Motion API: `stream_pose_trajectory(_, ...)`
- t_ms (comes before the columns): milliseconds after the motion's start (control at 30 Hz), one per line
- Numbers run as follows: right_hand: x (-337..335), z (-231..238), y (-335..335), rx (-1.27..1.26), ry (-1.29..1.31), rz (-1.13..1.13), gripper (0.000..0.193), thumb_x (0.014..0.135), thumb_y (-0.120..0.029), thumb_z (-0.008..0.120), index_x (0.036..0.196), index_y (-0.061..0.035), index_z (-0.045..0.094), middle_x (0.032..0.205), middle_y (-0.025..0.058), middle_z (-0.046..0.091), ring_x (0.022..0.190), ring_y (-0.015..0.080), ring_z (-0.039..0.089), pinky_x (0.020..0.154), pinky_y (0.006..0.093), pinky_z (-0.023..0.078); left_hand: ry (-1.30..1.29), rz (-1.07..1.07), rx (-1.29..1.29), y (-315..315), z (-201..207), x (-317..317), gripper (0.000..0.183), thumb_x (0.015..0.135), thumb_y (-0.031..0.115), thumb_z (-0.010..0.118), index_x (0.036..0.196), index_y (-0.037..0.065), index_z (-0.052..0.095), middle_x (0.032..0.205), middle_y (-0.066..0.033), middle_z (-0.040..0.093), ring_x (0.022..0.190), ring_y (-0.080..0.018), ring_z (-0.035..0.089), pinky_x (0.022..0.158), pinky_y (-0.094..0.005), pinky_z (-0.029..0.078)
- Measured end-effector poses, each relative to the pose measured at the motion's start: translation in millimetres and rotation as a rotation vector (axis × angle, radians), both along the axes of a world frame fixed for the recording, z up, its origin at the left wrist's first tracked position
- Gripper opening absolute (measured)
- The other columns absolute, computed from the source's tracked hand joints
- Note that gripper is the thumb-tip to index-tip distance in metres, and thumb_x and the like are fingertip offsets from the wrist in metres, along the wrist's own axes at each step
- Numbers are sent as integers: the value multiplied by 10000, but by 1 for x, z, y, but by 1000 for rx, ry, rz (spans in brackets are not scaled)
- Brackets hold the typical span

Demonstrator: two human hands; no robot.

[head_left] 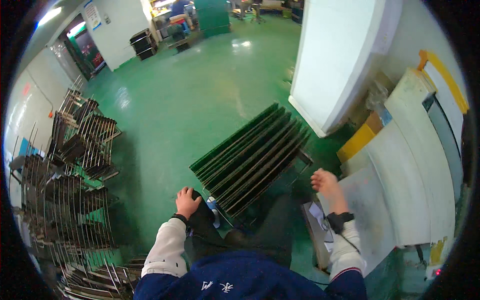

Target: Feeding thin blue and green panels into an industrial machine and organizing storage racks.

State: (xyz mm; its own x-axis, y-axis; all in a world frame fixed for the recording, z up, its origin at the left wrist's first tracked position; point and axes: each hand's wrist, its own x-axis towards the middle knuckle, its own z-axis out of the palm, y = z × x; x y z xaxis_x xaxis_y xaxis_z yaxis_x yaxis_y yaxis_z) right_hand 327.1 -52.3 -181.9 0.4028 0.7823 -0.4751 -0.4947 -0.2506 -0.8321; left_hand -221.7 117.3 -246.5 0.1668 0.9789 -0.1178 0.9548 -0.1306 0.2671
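My left hand (187, 201) lies on my left knee, its fingers spread over the dark trouser cloth and holding nothing. In the air beside the light grey machine, my right hand (326, 183) has loosely bent fingers with nothing visible in them. Between the two hands, on the floor before my legs, stands a rack of dark, upright parallel panels (250, 157). Neither hand touches it. A small box or tray with white papers (320, 220) and a thin dark cord sits below my right wrist. Both wrists wear black bands.
Several wire-and-panel racks (75, 200) crowd the left wall. To the right, the light grey machine (400, 165) fills the side, with a yellow bin (357, 142) behind it. A white pillar (330, 60) rises beyond. Far back, a person (180, 10) is near a lit bench.
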Motion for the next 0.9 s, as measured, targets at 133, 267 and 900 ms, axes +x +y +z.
stream_pose_trajectory(133,-81,-27,45,-116,-139,141,526,849,-412,683,1175,-40,506,1082,110,563,835,216,608,641,341,527,-5,29,41,-4,10,3,565,749,394,646,1241,125,572,1350,-123,478,1244,-340,428,983,-476,410)
stream_pose_trajectory(267,-114,-61,79,-297,-322,142,794,814,-471,703,1342,31,388,1192,173,509,846,278,612,657,390,538,-36,51,69,-5,6,-6,548,741,391,648,1221,134,584,1338,-118,489,1233,-337,437,973,-476,417)
stream_pose_trajectory(900,-129,-92,62,-206,-216,60,470,913,-458,578,1064,-15,530,886,99,554,802,271,603,728,487,524,-68,76,19,-1,12,-15,553,749,433,645,1188,97,614,1278,-112,526,1179,-330,479,961,-472,422)
